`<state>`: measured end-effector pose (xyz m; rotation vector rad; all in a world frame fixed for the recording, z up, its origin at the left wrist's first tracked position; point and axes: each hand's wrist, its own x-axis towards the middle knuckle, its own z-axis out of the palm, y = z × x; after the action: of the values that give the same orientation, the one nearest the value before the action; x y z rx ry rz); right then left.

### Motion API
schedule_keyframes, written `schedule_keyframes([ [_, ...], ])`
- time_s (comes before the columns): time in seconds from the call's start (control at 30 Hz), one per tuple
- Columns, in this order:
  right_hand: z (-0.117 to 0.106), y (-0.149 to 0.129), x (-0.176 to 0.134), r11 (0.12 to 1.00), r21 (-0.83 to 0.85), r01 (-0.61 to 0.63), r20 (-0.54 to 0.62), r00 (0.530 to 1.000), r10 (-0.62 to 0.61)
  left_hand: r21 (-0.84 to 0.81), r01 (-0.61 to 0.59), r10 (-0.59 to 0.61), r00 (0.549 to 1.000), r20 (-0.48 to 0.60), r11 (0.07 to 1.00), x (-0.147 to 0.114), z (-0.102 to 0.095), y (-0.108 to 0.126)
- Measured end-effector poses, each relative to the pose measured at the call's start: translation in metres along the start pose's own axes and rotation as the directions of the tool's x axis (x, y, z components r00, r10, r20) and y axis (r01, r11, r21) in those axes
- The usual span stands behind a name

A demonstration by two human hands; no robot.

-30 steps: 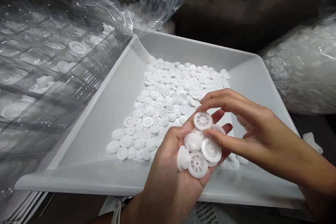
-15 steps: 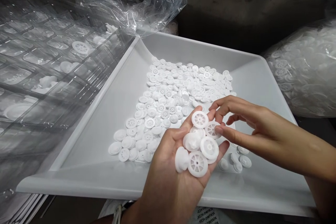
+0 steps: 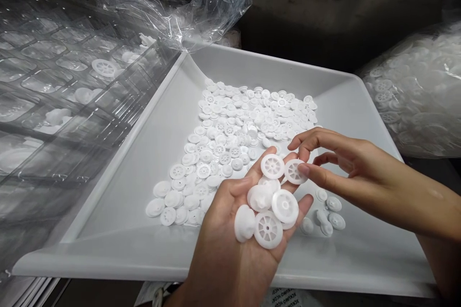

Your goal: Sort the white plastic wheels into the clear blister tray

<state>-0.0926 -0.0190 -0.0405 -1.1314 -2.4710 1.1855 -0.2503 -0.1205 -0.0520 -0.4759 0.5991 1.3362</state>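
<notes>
Several white plastic spoked wheels [image 3: 268, 229] lie in the upturned palm of my left hand [image 3: 230, 230], which is cupped beneath them. Some show their spoked faces; others lie turned, with a raised hub or stem up. My right hand [image 3: 345, 168] reaches in from the right and pinches one spoked wheel [image 3: 295, 171] between thumb and fingers at the fingertips of my left hand. Both hands are over a light grey tray [image 3: 118, 182]. A broad layer of the same white wheels [image 3: 230, 139] covers its floor, and a small group [image 3: 329, 213] lies below my right hand.
Clear plastic blister trays [image 3: 46, 81], some cells holding white parts, stand on the left. A crumpled clear bag [image 3: 201, 14] overhangs the tray's far left corner. A clear bag full of white parts [image 3: 418, 91] stands on the right.
My right hand has drawn the pinched wheel slightly away from the others in my left palm. The view has shifted a little.
</notes>
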Motion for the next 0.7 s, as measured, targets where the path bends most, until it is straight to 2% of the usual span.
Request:
schedule_keyframes([
  [0.13, -0.004, -0.002, -0.002, 1.0, 0.03, -0.001, -0.003, 1.0, 0.001, 0.029, -0.003, 0.001, 0.999, 0.046, 1.0, -0.001, -0.002, 0.001],
  [0.33, -0.006, -0.003, -0.006, 0.996, -0.009, 0.084, 0.016, 0.996, -0.084, 0.03, -0.007, 0.006, 1.0, 0.019, 1.0, -0.002, 0.001, 0.002],
  [0.6, -0.003, -0.003, -0.001, 0.994, -0.016, 0.11, 0.019, 0.994, -0.11, 0.06, 0.062, -0.053, 0.988, -0.146, 0.996, -0.004, 0.014, 0.009],
  [0.7, -0.005, -0.002, -0.002, 0.995, -0.005, 0.096, 0.015, 0.995, -0.096, 0.028, 0.026, -0.024, 0.998, -0.06, 0.999, -0.001, 0.005, 0.007],
])
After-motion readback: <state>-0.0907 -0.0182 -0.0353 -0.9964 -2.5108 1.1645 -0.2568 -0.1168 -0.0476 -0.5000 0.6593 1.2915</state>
